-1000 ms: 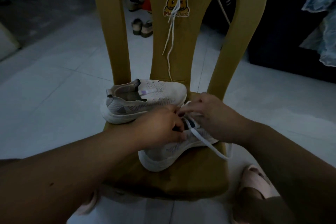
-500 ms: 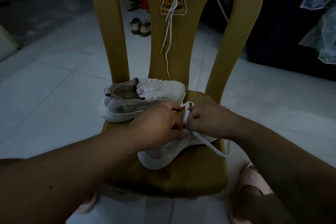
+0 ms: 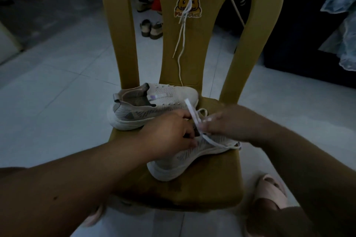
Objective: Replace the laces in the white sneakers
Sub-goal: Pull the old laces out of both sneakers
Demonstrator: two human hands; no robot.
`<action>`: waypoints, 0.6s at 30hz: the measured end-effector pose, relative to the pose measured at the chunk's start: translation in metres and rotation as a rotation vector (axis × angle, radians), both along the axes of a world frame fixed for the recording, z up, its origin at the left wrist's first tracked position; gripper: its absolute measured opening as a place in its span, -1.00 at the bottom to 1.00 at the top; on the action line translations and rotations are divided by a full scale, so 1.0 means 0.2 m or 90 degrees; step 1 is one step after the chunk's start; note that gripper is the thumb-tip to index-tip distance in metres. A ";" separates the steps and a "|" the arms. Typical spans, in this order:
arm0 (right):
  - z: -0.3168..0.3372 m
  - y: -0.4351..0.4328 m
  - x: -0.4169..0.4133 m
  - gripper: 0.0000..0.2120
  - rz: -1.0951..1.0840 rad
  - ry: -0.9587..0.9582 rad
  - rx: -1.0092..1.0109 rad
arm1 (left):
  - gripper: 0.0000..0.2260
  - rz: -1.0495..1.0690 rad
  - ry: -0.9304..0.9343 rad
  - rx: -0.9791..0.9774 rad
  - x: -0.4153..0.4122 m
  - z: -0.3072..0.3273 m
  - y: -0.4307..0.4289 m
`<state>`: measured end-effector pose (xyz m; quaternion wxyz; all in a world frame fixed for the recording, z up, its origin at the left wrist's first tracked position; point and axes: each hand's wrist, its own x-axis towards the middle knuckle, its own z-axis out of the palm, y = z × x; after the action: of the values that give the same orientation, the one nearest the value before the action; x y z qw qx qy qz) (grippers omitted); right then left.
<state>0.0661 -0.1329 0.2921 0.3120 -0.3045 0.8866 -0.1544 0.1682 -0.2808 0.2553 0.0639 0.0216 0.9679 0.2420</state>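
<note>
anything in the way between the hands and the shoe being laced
Nothing visible. The left hand grips the near sneaker at its top, and the right hand pinches the flat lace right over it. The far sneaker sits behind, out of the path.

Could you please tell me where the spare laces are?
Head view, upper centre: the laces hang down the chair backrest over the duck sticker, above the far sneaker.

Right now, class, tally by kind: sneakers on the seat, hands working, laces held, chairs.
Sneakers: 2, far sneaker and near sneaker
Hands: 2, left hand and right hand
Laces held: 1, flat lace
Chairs: 1, yellow chair
Total: 6
</note>
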 end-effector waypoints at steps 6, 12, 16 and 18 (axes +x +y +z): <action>-0.03 -0.04 0.07 -0.85 0.091 0.068 0.017 | -0.84 0.007 0.014 0.008 0.00 -0.03 0.00; -0.01 -0.07 0.08 -0.83 -0.215 -0.049 -0.225 | -0.82 0.012 -0.001 0.015 0.00 -0.01 0.00; 0.06 -0.06 0.01 -0.83 -0.436 -0.035 -0.424 | -0.82 0.013 -0.015 0.012 -0.01 0.00 0.00; 0.07 -0.05 0.00 -0.81 -0.350 -0.020 -0.331 | -0.81 0.009 -0.012 0.002 -0.02 -0.01 0.00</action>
<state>0.0663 -0.1421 0.3055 0.1846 -0.1216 0.8615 -0.4572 0.1646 -0.2803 0.2541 0.0709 0.0123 0.9672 0.2438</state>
